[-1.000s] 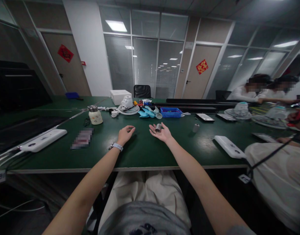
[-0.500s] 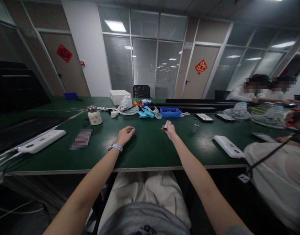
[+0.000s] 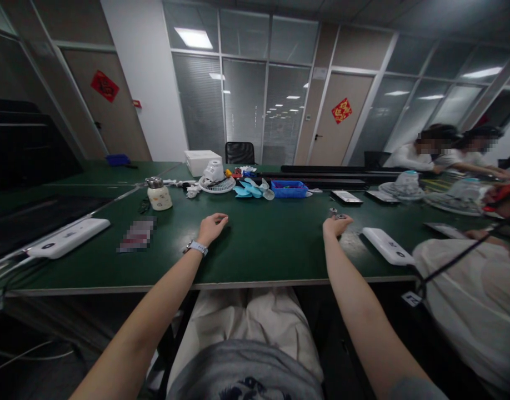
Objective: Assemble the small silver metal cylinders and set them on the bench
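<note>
My left hand (image 3: 213, 226) rests on the green table (image 3: 255, 255) with its fingers loosely bent and nothing visible in them. Off to the right, my right hand (image 3: 336, 226) has its fingers closed around a small metal cylinder (image 3: 340, 216), of which mostly the round end shows. Just beyond those fingers the top of a second small metal cylinder (image 3: 333, 211) peeks out, its lower part hidden by the hand. Whether the two cylinders touch, I cannot tell.
Along the back lie a blue basket (image 3: 289, 189), light-blue fan blades (image 3: 249, 189) and a white fan part (image 3: 213, 172). A cream bottle (image 3: 159, 197) stands left. White power strips (image 3: 69, 238) lie at both sides. A person (image 3: 467, 289) sits close on the right.
My right hand has moved right, carrying its metal cylinder from the table's middle over to the other cylinder. My left hand has stayed in place.
</note>
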`<state>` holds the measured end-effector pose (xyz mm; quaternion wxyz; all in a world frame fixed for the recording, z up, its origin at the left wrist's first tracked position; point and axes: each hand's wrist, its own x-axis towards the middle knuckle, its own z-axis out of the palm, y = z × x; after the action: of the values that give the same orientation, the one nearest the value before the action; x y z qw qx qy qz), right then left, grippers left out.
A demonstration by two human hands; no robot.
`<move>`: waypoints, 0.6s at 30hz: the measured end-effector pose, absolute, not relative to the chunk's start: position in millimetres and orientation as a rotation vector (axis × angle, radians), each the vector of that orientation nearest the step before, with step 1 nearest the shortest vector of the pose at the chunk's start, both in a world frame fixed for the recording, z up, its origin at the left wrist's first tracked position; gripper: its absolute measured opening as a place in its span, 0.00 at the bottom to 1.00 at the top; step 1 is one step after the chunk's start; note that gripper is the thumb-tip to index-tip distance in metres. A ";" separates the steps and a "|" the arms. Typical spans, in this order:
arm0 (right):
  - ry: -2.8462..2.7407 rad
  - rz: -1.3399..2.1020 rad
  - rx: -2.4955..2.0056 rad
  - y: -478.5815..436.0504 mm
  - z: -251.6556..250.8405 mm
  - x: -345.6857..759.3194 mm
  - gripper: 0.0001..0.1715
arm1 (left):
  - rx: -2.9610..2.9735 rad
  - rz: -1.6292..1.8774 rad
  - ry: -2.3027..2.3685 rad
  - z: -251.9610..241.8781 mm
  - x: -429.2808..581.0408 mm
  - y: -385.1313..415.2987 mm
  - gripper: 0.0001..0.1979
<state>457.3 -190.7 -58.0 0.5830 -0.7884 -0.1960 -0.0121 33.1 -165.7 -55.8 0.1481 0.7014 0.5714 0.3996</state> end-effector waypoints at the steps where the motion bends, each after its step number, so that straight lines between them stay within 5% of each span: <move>1: -0.449 -0.007 -1.865 -191.8 -59.0 458.6 0.24 | 2.016 1.146 1.645 -55.6 33.2 -166.1 0.16; 10: -0.830 -0.530 -1.642 -213.7 -25.2 383.6 0.27 | 1.891 1.275 1.824 -57.7 30.8 -160.0 0.15; 15: -1.887 0.273 -1.453 -196.2 -38.6 261.6 0.29 | 1.769 1.290 1.935 -57.7 27.4 -158.7 0.16; 18: -2.031 0.426 -1.554 -181.3 -50.0 209.7 0.31 | 1.765 1.266 1.951 -56.6 28.4 -160.5 0.15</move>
<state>209.7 -181.3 -50.0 0.2712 -0.5771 -0.7540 0.1581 28.4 -160.5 -56.6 0.1108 0.6007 0.6642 0.4309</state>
